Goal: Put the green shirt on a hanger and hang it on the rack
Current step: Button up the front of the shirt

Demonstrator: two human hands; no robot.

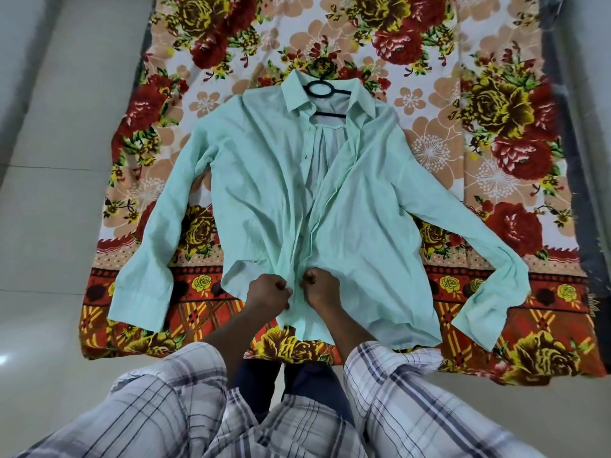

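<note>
Nearest, plaid sleeves [185,391] lead to the person's left hand [269,294] and right hand [320,290], side by side, fingers curled tight, each pinching a front edge of the green shirt [264,180] nr its btm hem. Shirt lies spread front-up on a floral sheet [496,104] over the floor [49,226]. Prob light, soft, limp & quick to crease, so lifted by the hem it would sag & slip. Better hold: the black hanger [330,115] by its hook at the collar. Hanger arms hidden under fabric; fingertips tucked in, any button work unclear; rack not in view
</note>
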